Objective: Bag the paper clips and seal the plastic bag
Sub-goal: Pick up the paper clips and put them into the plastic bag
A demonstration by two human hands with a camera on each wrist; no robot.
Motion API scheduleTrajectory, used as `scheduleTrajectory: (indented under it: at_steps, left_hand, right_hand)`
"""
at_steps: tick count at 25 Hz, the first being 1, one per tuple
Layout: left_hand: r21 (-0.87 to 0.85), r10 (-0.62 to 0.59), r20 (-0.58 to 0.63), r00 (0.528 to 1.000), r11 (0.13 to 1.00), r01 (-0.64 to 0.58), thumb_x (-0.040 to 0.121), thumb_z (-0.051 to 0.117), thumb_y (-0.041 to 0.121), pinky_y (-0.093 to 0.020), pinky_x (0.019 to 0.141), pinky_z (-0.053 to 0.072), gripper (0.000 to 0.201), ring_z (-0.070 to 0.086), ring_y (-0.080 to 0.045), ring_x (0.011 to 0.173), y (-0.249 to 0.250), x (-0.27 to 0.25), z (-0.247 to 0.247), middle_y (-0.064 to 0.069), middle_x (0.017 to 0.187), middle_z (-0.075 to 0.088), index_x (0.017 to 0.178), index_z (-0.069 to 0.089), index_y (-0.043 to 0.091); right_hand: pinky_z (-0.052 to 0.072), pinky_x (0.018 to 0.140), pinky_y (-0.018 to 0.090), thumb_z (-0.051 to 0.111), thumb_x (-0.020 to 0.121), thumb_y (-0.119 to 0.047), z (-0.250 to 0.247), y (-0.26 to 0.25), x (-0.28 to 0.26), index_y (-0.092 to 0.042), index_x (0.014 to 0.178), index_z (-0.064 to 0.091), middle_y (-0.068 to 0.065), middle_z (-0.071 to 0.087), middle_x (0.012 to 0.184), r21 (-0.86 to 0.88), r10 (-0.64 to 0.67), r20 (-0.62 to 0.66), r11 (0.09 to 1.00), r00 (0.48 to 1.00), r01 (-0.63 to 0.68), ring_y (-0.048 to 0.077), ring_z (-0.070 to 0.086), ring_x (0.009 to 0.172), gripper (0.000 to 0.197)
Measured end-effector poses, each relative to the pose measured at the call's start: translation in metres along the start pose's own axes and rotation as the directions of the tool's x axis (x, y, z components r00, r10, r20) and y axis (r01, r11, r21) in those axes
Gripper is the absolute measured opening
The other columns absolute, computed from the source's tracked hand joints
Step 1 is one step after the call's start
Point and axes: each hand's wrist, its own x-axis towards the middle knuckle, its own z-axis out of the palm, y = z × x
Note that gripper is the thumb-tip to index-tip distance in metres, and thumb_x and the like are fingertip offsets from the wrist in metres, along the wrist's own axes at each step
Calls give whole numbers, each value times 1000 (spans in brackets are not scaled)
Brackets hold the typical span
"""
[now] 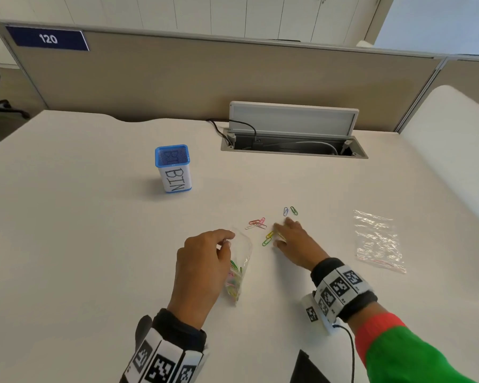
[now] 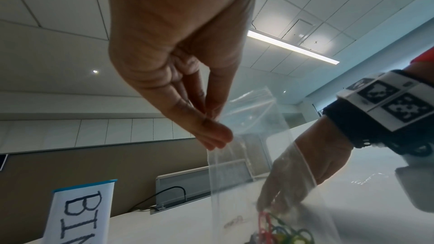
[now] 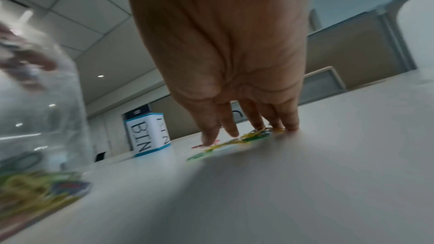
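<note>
My left hand pinches the top rim of a clear plastic bag that stands tilted on the white desk. Several coloured paper clips lie at the bag's bottom. In the left wrist view the thumb and fingers meet on the bag's edge. My right hand rests with straight, spread fingers on yellow and green clips; the right wrist view shows its fingertips pressing them to the desk. Red and pink clips and a blue and green pair lie loose just beyond.
A second clear bag with a red seal strip lies flat at the right. A blue mesh cup labelled BIN stands at the back left. An open cable hatch with wires sits at the desk's rear, before a beige partition.
</note>
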Motion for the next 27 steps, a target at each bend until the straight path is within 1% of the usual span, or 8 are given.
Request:
scheduleTrajectory:
  at_steps: [4,6,9,13,19,22,25,27]
  left_hand:
    - [-8,-4,-5,1000,1000,4,89,53,22,-31,85,55,23,69,-19,88,0,-2,-2,-2,109,71,108,65,18]
    - [-15,-3,-4,1000,1000,3,89,53,22,-33,87,55,23,69,-19,86,1,-2,-2,-2,109,71,108,65,18]
    - [-10,-1,-2,1000,1000,1,89,53,23,-33,89,54,24,68,-18,87,3,-3,-1,-1,107,71,109,65,18]
    - [0,-5,1,1000,1000,5,89,53,24,-31,89,52,25,68,-18,89,3,-4,-2,0,108,71,110,64,19]
    - [7,-3,8,1000,1000,3,89,53,25,-26,87,51,27,67,-17,92,2,-7,-2,0,111,70,112,64,19]
    - [-43,-24,30,999,999,25,88,54,22,-31,88,54,28,69,-21,89,4,-7,-3,-4,115,68,114,63,17]
    - [-65,-35,47,998,997,38,88,54,21,-37,90,54,28,68,-23,90,6,-7,-2,-6,117,67,115,62,16]
    - [-72,-43,42,998,996,46,88,54,21,-35,92,53,27,67,-21,92,6,-6,0,-5,118,66,114,62,16]
  right_hand:
    - [47,89,32,45,91,-1,11,-15,-13,-6,118,59,15,56,122,-228,-114,-124,970,986,84,30,54,110,31]
    - [42,71,28,44,90,2,12,-21,-19,-4,104,64,14,61,106,-296,-137,-162,952,977,84,29,58,95,26]
    - [40,67,27,50,87,2,10,-22,-23,-4,99,67,13,63,100,-266,-116,-179,962,977,65,29,61,88,22]
    - [40,66,22,67,75,-1,2,-15,-23,-6,89,72,11,69,96,38,14,-162,999,987,-8,25,62,82,15]
    - [46,48,12,75,65,6,-13,-11,-27,0,77,75,5,64,63,403,189,-166,909,968,-109,18,60,55,14]
    - [54,52,13,76,65,10,-33,-23,-40,5,78,73,16,68,67,660,189,-175,750,966,-27,24,65,55,14]
    - [59,63,22,77,67,8,-59,-47,-57,7,83,72,20,72,75,836,61,-186,534,981,125,29,70,65,16]
    - [59,66,23,77,69,5,-68,-65,-67,4,83,72,19,74,78,847,-52,-165,504,985,168,26,72,67,15]
